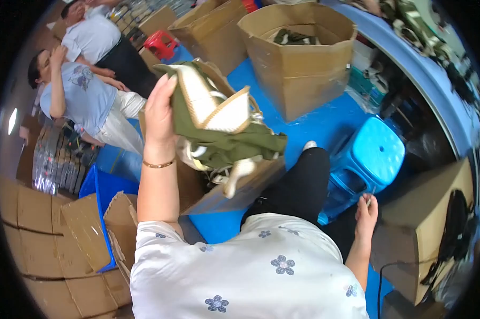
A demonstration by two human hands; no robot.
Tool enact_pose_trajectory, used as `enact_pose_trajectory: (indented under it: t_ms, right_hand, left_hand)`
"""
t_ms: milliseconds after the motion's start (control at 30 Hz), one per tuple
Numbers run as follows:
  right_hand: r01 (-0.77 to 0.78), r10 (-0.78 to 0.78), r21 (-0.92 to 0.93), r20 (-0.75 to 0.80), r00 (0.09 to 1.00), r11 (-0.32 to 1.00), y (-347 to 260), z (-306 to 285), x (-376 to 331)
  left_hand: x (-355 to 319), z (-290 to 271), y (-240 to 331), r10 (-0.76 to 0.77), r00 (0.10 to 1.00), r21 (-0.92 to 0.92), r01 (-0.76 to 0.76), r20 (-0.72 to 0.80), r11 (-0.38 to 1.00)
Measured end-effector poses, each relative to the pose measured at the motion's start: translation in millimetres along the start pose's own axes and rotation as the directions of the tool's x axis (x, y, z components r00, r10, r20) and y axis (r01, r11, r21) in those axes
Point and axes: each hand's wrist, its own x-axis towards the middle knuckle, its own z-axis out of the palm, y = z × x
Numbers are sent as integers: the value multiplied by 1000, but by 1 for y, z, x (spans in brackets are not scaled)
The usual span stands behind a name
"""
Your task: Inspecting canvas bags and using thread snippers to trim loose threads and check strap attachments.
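My left hand [159, 114] is raised at the left of centre, its fingers closed against the edge of an olive-green fabric piece [224, 139]. This piece has cream mesh panels with tan edging, and pale straps or ends hang from its lower side. What exactly it is, I cannot tell. Below it stands an open cardboard box [245, 186]. Down at the right, beside a blue plastic stool [375, 151], my right hand [366, 212] is closed with the fingertips pinched together. A thin, small thing shows at its fingertips, too small to name.
Large open cardboard boxes [298, 69] stand ahead, one with dark green pieces inside. A bench [436, 90] piled with similar pieces runs along the right. Two people [93, 101] are at the left, near a blue bin [97, 212] and stacked cartons [38, 239]. A red stool [161, 44] stands farther off.
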Motion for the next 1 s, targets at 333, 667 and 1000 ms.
enact_pose_trajectory:
  t_ms: [333,667,1000]
  right_hand:
    - [675,-685,226,-42,727,703,-90,22,-108]
    - [259,-239,509,-105,965,821,-61,-7,-99]
    - [-19,-35,766,54,998,642,-49,-24,-102]
  left_hand:
    - [-110,201,-61,-143,776,141,71,614,988]
    - [-143,175,-151,-230,483,301,-73,845,951]
    - [-211,117,-223,-600,592,518,329,538,789]
